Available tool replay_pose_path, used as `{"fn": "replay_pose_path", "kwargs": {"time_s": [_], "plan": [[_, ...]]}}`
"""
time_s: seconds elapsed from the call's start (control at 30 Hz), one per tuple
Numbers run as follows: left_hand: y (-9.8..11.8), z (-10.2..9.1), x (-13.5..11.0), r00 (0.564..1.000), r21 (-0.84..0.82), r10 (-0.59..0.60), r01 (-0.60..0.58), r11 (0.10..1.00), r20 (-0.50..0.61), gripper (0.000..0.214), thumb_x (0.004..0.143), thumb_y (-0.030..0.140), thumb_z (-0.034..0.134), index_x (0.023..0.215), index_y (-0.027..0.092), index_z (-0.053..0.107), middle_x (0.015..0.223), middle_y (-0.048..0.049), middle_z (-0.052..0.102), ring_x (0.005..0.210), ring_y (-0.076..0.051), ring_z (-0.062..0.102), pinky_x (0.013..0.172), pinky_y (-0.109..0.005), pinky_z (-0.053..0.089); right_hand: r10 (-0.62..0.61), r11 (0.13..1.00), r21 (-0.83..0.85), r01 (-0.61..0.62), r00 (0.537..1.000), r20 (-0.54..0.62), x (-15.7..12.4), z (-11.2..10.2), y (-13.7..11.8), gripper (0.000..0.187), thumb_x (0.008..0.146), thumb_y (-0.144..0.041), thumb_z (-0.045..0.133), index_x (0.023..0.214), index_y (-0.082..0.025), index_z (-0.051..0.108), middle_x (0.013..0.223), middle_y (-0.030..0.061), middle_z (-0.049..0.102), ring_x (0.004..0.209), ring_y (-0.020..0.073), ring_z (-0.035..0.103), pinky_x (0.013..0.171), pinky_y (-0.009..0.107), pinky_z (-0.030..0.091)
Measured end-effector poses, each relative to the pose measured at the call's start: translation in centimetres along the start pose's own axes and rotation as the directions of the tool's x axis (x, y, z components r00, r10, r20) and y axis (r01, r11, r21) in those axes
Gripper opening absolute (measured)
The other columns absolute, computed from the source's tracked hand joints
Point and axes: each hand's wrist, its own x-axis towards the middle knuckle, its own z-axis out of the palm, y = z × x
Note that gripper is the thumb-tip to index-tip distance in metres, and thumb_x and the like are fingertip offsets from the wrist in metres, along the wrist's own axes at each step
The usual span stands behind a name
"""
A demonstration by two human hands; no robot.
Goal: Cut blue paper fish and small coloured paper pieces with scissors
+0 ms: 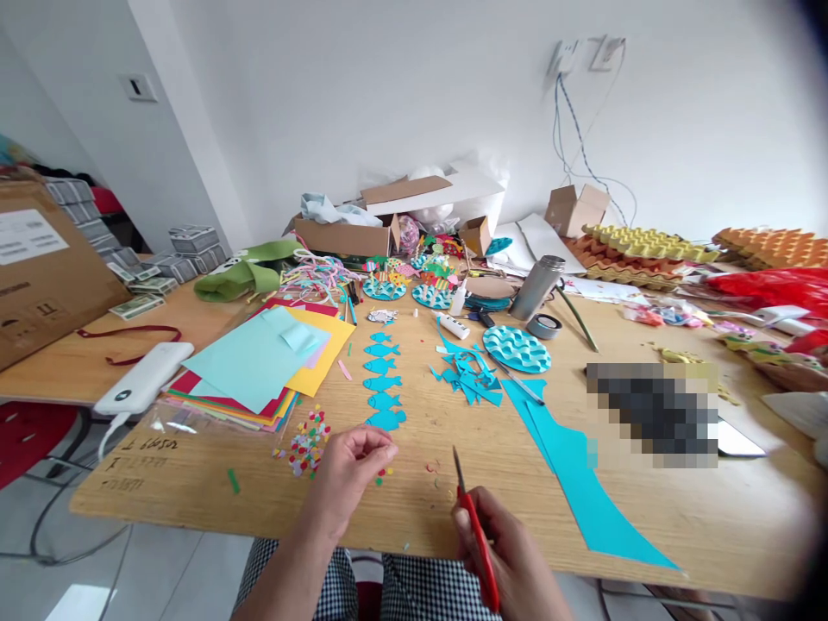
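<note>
My right hand point(508, 539) grips red-handled scissors point(475, 528) over the table's front edge, their dark blades pointing away from me. Thumb and fingertips pressed together, my left hand point(349, 470) is beside the nearest of several blue paper fish point(383, 382) lying in a column. Whatever the left fingers pinch, if anything, is hidden. Coloured paper dots point(307, 444) are scattered left of that hand. Blue paper offcuts point(471, 379) are heaped beyond the scissors, and a large curved blue sheet point(592, 487) lies to their right.
Coloured paper sheets point(242, 354) are stacked at left beside a white power bank point(143, 378). A wavy blue disc point(517, 348), a metal flask point(538, 289) and a tape roll point(544, 325) stand or lie farther back. Egg trays point(647, 246) and a blurred dark object point(653, 414) occupy the right.
</note>
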Motion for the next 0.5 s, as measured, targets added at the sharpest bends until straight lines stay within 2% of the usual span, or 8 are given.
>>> {"fn": "replay_pose_path", "kwargs": {"time_s": [0.1, 0.2, 0.33, 0.43, 0.5], "plan": [[-0.8, -1.6, -0.3, 0.984, 0.265, 0.170, -0.149, 0.953, -0.057, 0.013, 0.071, 0.029, 0.067, 0.063, 0.018, 0.069, 0.089, -0.0073, 0.067, 0.072, -0.018, 0.059, 0.062, -0.026, 0.044, -0.019, 0.996, -0.087, 0.005, 0.986, -0.165, 0.5, -0.6, 0.1, 0.045, 0.080, -0.064, 0.054, 0.070, -0.021, 0.051, 0.059, -0.0027, 0.047, 0.056, 0.0147, 0.044, 0.049, 0.024, 0.035], [-1.7, -2.1, -0.9, 0.971, 0.482, 0.236, -0.194, 0.854, -0.027, 0.013, 0.072, 0.022, 0.063, 0.060, 0.020, 0.067, 0.085, -0.0065, 0.065, 0.078, -0.021, 0.060, 0.068, -0.030, 0.046, -0.036, 0.994, -0.112, 0.006, 0.961, -0.274, 0.9, -0.5, 0.1, 0.045, 0.080, -0.066, 0.051, 0.070, -0.022, 0.051, 0.059, -0.0011, 0.051, 0.056, 0.0168, 0.048, 0.051, 0.026, 0.036], [-2.5, -1.6, -1.8, 0.947, 0.675, 0.320, -0.252, 0.693, 0.024, 0.017, 0.076, 0.012, 0.059, 0.062, 0.020, 0.066, 0.086, -0.0060, 0.064, 0.087, -0.023, 0.061, 0.080, -0.037, 0.047, -0.052, 0.997, -0.065, 0.035, 0.956, -0.289, 1.3, -0.1, 0.4, 0.046, 0.081, -0.066, 0.051, 0.070, -0.022, 0.051, 0.059, -0.0008, 0.051, 0.057, 0.0173, 0.048, 0.052, 0.027, 0.037], [-2.8, -1.3, -2.2, 0.910, 0.757, 0.410, -0.313, 0.574, 0.066, 0.019, 0.079, 0.009, 0.055, 0.070, 0.020, 0.067, 0.091, -0.0071, 0.062, 0.091, -0.024, 0.059, 0.081, -0.039, 0.048, -0.064, 0.998, -0.015, 0.063, 0.946, -0.317, 1.5, -0.1, 0.7, 0.047, 0.080, -0.066, 0.052, 0.068, -0.021, 0.052, 0.058, -0.0015, 0.048, 0.055, 0.0161, 0.045, 0.051, 0.026, 0.036], [-2.9, -1.4, -2.4, 0.892, 0.779, 0.443, -0.337, 0.529, 0.086, 0.020, 0.082, 0.010, 0.054, 0.074, 0.020, 0.068, 0.091, -0.0073, 0.062, 0.091, -0.024, 0.059, 0.080, -0.039, 0.049, -0.062, 0.996, 0.034, 0.077, 0.943, -0.328, 1.5, -0.1, 0.9, 0.047, 0.081, -0.066, 0.052, 0.068, -0.021, 0.052, 0.057, -0.0018, 0.047, 0.054, 0.0154, 0.044, 0.050, 0.025, 0.036]]}}
